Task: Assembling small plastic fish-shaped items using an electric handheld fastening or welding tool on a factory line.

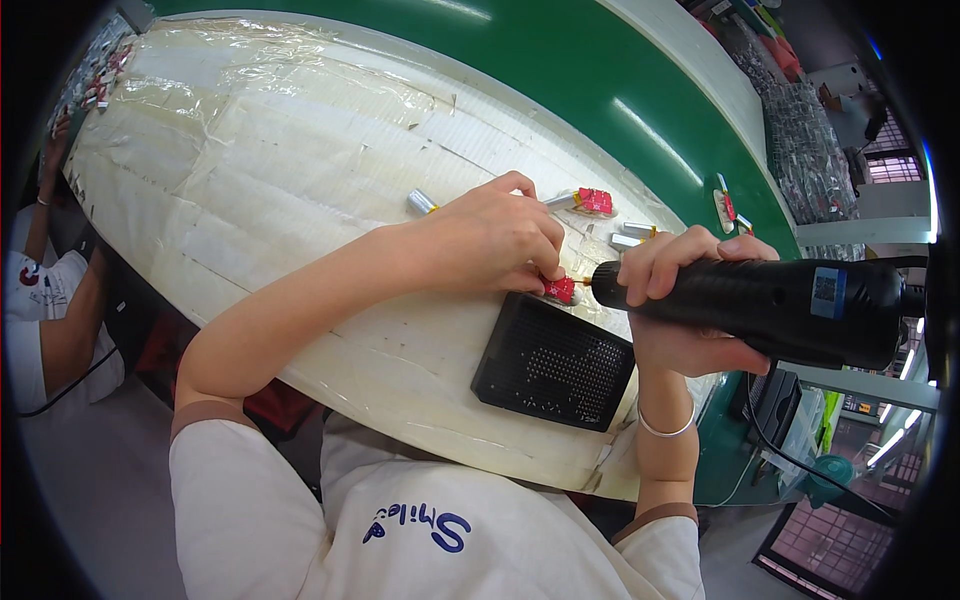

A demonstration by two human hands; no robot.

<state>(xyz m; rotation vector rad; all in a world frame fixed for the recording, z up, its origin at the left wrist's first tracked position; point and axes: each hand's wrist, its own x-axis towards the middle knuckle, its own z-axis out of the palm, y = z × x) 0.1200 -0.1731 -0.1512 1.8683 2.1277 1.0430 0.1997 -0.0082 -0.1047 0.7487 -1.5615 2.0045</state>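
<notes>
My right hand (690, 260) is wrapped round a thick black electric screwdriver (790, 305), held nearly level. The screwdriver's narrow tip points left and meets, or almost meets, the edge of a small red part (560, 290). My left hand (480, 235) pinches that red part against the table; its other side is hidden under my fingers. Just below lies a black perforated screw tray (500, 370) with many tiny screws in its holes. Beyond my left hand rests another red part (594, 201) with a silver piece attached.
A silver cylinder (422, 201) lies left of my left hand, and more silver pieces (630, 238) lie near the screwdriver. Taped pale sheeting (260, 200) covers the green table (560, 70). A red and silver part (728, 208) sits at the right. Another person's arm (75, 300) shows at far left.
</notes>
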